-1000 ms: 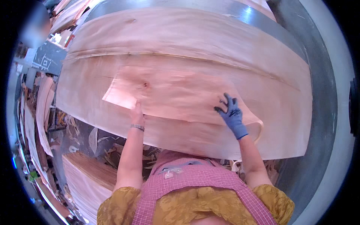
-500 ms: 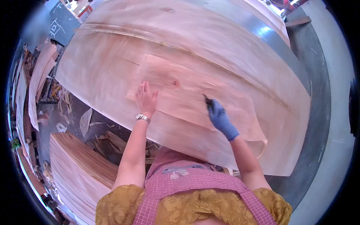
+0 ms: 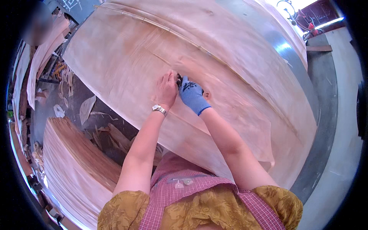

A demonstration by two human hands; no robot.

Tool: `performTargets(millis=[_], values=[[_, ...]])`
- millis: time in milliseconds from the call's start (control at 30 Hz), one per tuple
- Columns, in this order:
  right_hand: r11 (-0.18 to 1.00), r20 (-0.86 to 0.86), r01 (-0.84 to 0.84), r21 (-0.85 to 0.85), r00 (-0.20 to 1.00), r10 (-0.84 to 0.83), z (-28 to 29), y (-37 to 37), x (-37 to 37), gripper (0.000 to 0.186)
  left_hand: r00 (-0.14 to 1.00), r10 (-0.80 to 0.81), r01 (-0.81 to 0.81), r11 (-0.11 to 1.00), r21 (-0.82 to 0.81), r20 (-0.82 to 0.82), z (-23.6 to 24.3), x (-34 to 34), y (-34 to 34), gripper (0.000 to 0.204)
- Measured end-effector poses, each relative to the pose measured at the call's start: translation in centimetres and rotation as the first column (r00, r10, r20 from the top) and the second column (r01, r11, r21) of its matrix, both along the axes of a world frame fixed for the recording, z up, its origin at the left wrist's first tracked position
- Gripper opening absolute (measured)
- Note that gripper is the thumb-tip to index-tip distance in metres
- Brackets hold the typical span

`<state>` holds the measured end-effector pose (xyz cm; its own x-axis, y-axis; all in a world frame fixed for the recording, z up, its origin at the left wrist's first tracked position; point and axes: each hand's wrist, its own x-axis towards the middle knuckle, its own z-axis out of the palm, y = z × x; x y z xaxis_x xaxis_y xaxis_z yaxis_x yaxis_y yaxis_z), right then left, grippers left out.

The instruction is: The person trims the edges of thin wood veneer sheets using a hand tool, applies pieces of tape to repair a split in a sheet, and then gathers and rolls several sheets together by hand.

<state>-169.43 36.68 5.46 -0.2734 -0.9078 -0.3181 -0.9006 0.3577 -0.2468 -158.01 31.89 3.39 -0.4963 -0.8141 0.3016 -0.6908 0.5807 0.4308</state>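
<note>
My bare left hand (image 3: 167, 88), wearing a metal watch, lies on a pale veneer strip (image 3: 238, 138), fingers slightly bent and resting on its surface. My right hand (image 3: 191, 94), in a blue glove with dark fingertips, is closed right beside my left fingertips; what its fingers hold, if anything, is hidden. The strip lies on a larger veneer sheet (image 3: 99, 57) with a long pale ridge across it, and has a small knot (image 3: 207, 94) near my right hand and a curled right end.
A thick veneer stack (image 3: 76, 161) stands at lower left, by veneer scraps (image 3: 88, 109) on the floor. Loose long sheets (image 3: 46, 53) lie along the far left. A grey metal surface (image 3: 283, 48) borders the big sheet at upper right, and a pale curved edge (image 3: 337, 115) runs down the right.
My left hand has moved up and right onto the strip. My gloved right hand has moved up and left to meet it, its fingers now closed. The view has turned, shifting the surroundings.
</note>
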Motion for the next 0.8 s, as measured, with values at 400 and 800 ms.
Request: performTargets(millis=[400,800], values=[[0.994,0.116,0.1,-0.041,0.989,-0.094,0.8,0.3,-0.3,0.033,1.0,0.01,-0.009,0.998,-0.062,0.027,-0.2,-0.2,-0.3,0.037],[0.991,-0.065,0.036,0.129,0.998,-0.028,1.1,-1.8,0.9,0.031,0.999,-0.026,0.027,0.999,-0.029,0.018,-0.4,-0.5,-0.9,0.038]])
